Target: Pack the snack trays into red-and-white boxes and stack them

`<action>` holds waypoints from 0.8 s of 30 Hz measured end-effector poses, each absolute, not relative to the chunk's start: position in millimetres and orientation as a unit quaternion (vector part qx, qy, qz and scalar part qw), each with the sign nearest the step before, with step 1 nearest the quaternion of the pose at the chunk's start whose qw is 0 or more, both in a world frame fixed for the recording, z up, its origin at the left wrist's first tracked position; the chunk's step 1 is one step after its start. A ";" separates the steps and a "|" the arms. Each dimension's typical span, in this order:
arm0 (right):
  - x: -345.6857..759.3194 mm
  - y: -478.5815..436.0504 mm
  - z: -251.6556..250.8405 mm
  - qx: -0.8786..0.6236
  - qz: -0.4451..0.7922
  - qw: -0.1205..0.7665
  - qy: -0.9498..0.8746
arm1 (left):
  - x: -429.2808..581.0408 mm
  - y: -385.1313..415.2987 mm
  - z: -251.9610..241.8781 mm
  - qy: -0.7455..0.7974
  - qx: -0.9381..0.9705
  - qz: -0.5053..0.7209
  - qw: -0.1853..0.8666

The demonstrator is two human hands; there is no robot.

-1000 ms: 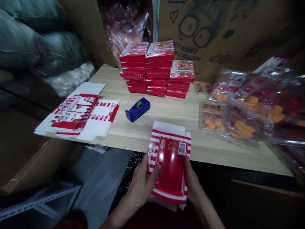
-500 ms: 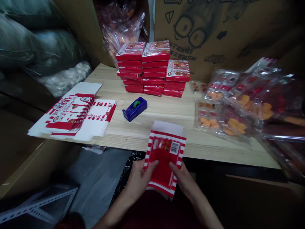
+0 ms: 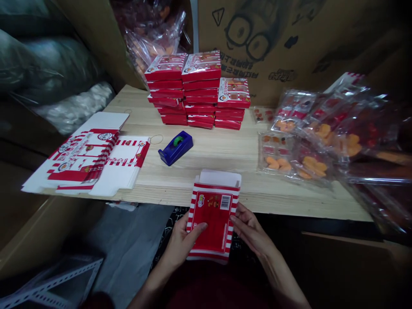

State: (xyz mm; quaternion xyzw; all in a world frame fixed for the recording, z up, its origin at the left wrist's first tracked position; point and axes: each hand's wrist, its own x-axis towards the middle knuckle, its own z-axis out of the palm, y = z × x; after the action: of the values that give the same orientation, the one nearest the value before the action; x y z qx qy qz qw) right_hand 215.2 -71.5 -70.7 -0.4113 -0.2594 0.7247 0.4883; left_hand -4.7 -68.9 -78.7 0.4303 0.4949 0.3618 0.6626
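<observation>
Having slid its thumb from the face of the red-and-white carton (image 3: 212, 225) to the striped edge, the right hand (image 3: 252, 231) holds that side while the left hand (image 3: 180, 238) clasps the other, by the near edge of the table (image 3: 170, 184).

A barcode (image 3: 225, 202) is printed on the red-and-white carton (image 3: 211, 225), held nearer than the blue tape dispenser (image 3: 175, 149). Beyond the dispenser, a warning triangle (image 3: 218, 16) and Chinese characters (image 3: 246, 64), too unclear to be read, are borne by brown cardboard (image 3: 341, 30).
</observation>
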 end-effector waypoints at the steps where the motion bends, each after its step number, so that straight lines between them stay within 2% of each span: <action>1: 214.0 -72.4 -72.9 -0.416 0.723 0.488 -0.259 | -4.9 -65.0 -78.2 0.492 0.422 0.382 0.659; 7: 223.4 -90.5 -85.9 -0.425 0.760 0.414 -0.265 | -13.6 -35.6 -59.7 0.483 0.406 0.515 0.581; 14: 228.6 -96.2 -93.2 -0.383 0.795 0.373 -0.285 | -19.9 -33.2 -75.0 0.538 0.451 0.472 0.534; 16: 224.2 -96.5 -86.9 -0.399 0.765 0.395 -0.316 | -22.6 -35.1 -78.9 0.552 0.471 0.455 0.516; 21: 211.2 -91.5 -69.2 -0.480 0.603 0.546 -0.329 | -27.2 -34.7 -75.1 0.542 0.514 0.426 0.511; 24: 211.5 -84.9 -69.8 -0.508 0.559 0.552 -0.353 | -27.5 -31.4 -73.1 0.533 0.529 0.400 0.525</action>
State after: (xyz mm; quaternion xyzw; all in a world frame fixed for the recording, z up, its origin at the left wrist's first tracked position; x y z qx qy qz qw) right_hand 211.5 -84.9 -69.8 -0.5078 -0.3530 0.5590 0.5523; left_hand -27.5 -31.4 -73.1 0.5291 0.5331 0.3997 0.5254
